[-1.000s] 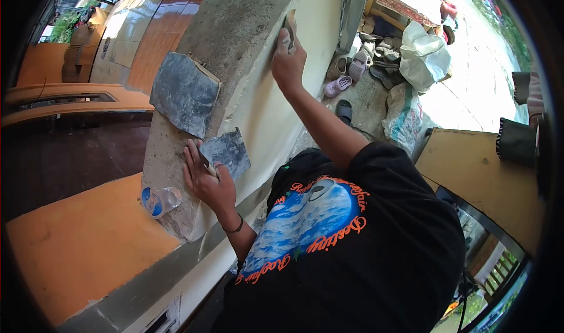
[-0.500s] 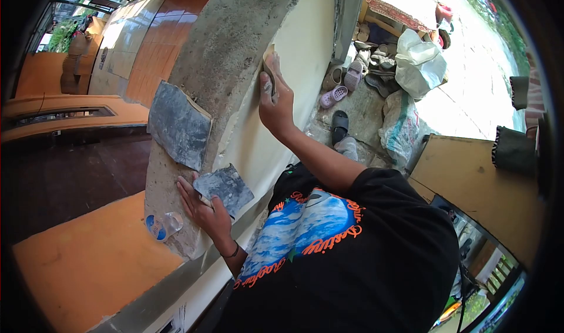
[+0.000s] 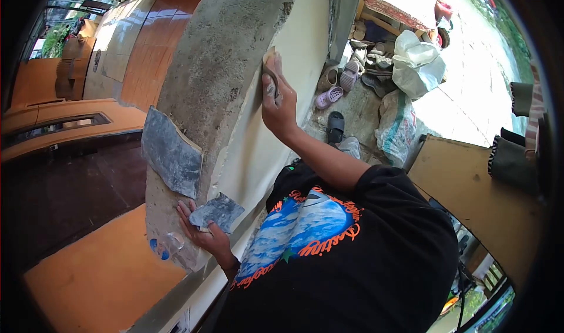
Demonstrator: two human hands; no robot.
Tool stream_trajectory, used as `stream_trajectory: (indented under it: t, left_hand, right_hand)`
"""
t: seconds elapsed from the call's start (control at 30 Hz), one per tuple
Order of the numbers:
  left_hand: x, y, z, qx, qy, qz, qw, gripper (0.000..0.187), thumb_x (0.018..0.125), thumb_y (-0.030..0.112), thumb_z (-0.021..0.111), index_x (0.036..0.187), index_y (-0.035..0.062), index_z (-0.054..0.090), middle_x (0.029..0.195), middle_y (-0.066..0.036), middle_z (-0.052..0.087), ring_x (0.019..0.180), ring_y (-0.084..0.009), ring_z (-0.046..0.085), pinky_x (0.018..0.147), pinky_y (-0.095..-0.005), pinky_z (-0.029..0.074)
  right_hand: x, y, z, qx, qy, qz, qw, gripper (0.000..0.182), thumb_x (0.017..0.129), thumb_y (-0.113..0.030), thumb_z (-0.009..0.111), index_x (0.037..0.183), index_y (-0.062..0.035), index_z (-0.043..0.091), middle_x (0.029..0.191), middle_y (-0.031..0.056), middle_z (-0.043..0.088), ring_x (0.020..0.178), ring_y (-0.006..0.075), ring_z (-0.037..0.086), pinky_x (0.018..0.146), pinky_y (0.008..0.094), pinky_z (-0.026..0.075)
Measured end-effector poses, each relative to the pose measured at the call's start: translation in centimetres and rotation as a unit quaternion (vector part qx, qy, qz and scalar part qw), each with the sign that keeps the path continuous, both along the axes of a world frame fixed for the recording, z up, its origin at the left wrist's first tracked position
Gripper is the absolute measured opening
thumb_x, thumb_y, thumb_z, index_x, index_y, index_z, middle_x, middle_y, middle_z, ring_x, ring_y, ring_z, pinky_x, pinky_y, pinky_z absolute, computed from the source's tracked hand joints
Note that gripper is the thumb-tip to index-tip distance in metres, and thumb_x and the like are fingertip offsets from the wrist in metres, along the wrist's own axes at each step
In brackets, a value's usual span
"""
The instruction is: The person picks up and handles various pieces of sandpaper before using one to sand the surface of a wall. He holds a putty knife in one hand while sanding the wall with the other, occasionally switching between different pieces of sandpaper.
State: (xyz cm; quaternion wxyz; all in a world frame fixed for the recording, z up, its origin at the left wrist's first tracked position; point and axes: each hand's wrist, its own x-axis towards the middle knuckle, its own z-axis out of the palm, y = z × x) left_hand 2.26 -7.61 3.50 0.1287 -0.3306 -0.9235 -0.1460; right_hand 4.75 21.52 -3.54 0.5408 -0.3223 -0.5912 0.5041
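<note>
My right hand (image 3: 278,107) presses a folded, tan-backed piece of sandpaper (image 3: 271,55) flat against the cream wall face (image 3: 249,139), just below the rough concrete ledge. Its fingers point away from me. Resting at the ledge's near end is my left hand (image 3: 202,230), with a dusty grey sheet (image 3: 216,210), apparently sandpaper, held between thumb and fingers. A larger dark grey sheet (image 3: 171,152) lies curled on the concrete ledge (image 3: 205,57) beyond it. Close to my left fingers, a clear plastic cup (image 3: 170,246) with a blue label lies on the ledge.
Shoes and sandals (image 3: 351,74) crowd the floor at upper right, beside a white sack (image 3: 416,66) and a printed woven bag (image 3: 396,130). A tan board surface (image 3: 458,174) stands to my right. Orange wall (image 3: 100,268) lies beyond the ledge.
The view has shifted slightly, so the ledge and the things on it sit lower. My right hand has slid along the wall, a little farther from my left hand, which still holds its sheet.
</note>
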Motion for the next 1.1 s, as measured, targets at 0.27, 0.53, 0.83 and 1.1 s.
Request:
stream_trajectory:
  t: [0.27,0.53,0.83,1.1]
  left_hand:
    - [-0.2,0.4,-1.4,0.081,-0.024,0.022,0.996,0.062,0.081,0.033,0.032,0.124,-0.0093,0.045,0.135,-0.019,0.041,0.127,-0.0332,0.038,0.106,-0.0454,0.021]
    - [-0.3,1.0,-2.0,0.198,-0.093,0.022,0.975,0.067,0.084,0.030,0.035,0.133,-0.0142,0.022,0.137,-0.027,0.031,0.127,-0.0400,0.033,0.102,-0.0495,0.034]
    - [-0.9,-0.4,-1.3,-0.012,-0.009,-0.032,0.999,0.061,0.085,0.025,0.035,0.129,-0.0159,0.026,0.136,-0.028,0.030,0.128,-0.0399,0.030,0.099,-0.0500,0.038]
    - [-0.8,0.2,-2.8,0.193,-0.052,-0.036,0.979,0.053,0.091,0.023,0.034,0.128,-0.0148,0.028,0.134,-0.029,0.033,0.124,-0.0412,0.036,0.098,-0.0507,0.039]
  right_hand:
    - [-1.4,9.9,0.1,-0.106,0.032,-0.062,0.992,0.040,0.094,-0.021,0.044,0.125,0.0060,0.044,0.127,0.0272,0.046,0.125,0.0319,0.040,0.102,0.0332,0.030]
    - [-2.2,13.8,-1.9,-0.032,0.063,-0.092,0.993,0.042,0.096,-0.023,0.043,0.127,0.0066,0.043,0.123,0.0161,0.053,0.116,0.0179,0.047,0.098,0.0276,0.032]
    - [-2.4,26.0,-2.5,-0.111,-0.011,-0.162,0.980,0.045,0.094,-0.037,0.043,0.099,0.0062,0.056,0.080,0.0126,0.057,0.075,0.0214,0.052,0.071,0.0353,0.041]
    - [0.4,-4.0,-4.8,-0.092,-0.027,0.083,0.992,0.050,0.096,-0.023,0.037,0.140,-0.0019,0.022,0.144,0.0231,0.021,0.136,0.0324,0.015,0.109,0.0357,0.016]
